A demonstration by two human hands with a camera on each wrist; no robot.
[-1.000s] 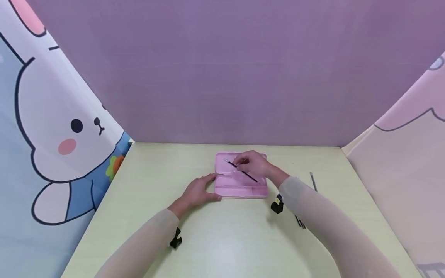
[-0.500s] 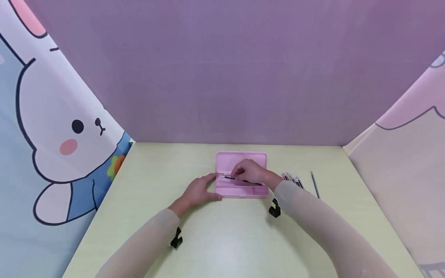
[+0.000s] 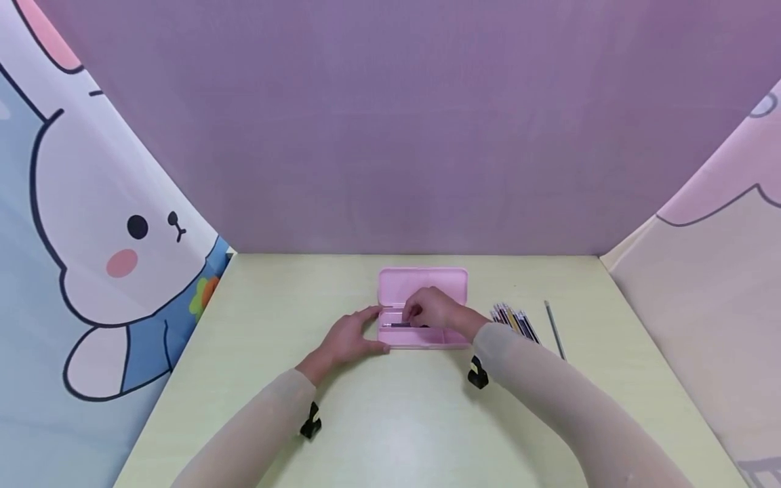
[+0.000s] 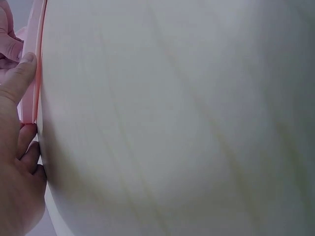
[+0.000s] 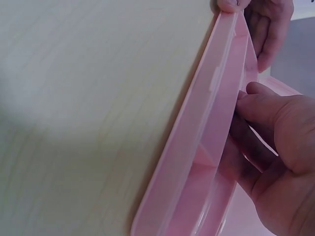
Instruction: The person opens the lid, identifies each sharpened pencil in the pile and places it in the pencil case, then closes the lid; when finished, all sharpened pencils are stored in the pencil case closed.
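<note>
Plainly, a pale, faintly grained table (image 3: 390,420) spreads across the near ground. A blue panel (image 3: 36,434) printed with a white rabbit (image 3: 104,183) flanks it on the left, a pink-and-cream panel (image 3: 702,285) on the right, and a purple wall (image 3: 415,135) stands behind.

On the table are one grey-green pencil (image 3: 554,329), lying alone, one bundle of pencils (image 3: 514,322) too tightly packed to count, and one pink case (image 3: 409,337), its single lid (image 3: 396,283) laid open on the far side. One slim dark pencil (image 3: 399,325) shows inside, along the long compartment behind the divider.

Both sleeved forearms reach in from the near edge. The left hand (image 3: 346,337) grips the case's left end, thumb on the front corner. The right hand (image 3: 434,308) dips into the case from the right, fingers bent over the dark pencil; whether they pinch it, I cannot tell.
</note>
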